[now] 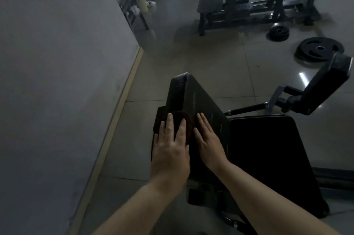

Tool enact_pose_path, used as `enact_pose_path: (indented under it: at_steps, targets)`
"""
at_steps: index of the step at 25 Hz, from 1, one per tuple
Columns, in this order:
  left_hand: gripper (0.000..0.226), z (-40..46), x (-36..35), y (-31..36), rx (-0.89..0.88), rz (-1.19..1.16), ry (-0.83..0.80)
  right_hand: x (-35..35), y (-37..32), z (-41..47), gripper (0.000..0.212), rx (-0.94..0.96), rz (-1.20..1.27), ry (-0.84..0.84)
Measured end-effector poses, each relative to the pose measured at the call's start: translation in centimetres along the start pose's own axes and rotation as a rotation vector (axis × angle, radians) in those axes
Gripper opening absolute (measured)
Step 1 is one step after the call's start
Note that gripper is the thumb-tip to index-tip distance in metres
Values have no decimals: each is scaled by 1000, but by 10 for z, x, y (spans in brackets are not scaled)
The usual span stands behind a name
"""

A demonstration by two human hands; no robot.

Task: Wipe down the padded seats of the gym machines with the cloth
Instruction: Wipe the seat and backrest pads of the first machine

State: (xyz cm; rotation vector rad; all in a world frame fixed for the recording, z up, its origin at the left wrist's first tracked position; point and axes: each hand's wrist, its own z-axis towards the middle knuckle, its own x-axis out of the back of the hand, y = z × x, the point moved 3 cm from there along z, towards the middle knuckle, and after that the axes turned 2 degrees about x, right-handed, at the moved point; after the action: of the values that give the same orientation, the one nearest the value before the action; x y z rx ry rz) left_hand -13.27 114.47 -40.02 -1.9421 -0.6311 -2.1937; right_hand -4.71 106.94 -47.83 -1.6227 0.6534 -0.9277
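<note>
Dark cloth (183, 121) lying on the tilted black pad (195, 99), near its left edge.

Left hand (171, 148) pressing flat on the cloth, fingers straight; right hand (207, 139) resting flat just beside it, holding nothing. Tiled floor (220, 58) lying open beyond the pad; weight plate (319, 49) lying well apart.

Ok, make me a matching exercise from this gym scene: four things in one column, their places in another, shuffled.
Things:
1. cloth
2. right hand
3. large weight plate
4. grey bench

Places:
A. lying on the floor tiles, far right
B. flat on the black pad, beside the cloth
C. under the left hand
D. far across the room, by a metal frame

Pairs: 1-C, 2-B, 3-A, 4-D
</note>
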Motion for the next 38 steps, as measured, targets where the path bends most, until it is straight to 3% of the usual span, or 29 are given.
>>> enact_pose_path:
  at_steps: [10, 16, 19, 25, 30, 35, 38]
  targets:
    - [58, 173, -8, 12, 136, -81, -147, 4, -3, 0, 52, -27, -72, -39]
    - [63, 56, 5, 5, 4, -77, -52, 4, -1, -1, 53, 2, -23, -19]
    - [65, 7, 5, 2, -34, 49, -120, 3, 9, -3, 55, -52, 13, 35]
    - [58, 101, -6, 18, -43, 278, -30, -1, 19, -2, 58, -69, -39, 53]
    - [54, 162, -14, 41, -80, 462, -81, 6, 25, -2, 56, -58, 16, -3]
    - [62, 50, -7, 27, -177, 514, -61, 9, 32, -5, 56, -29, 80, -55]
    - [75, -4, -5, 15, -133, 449, -190, 8, 33, -5, 55, -25, 101, -42]
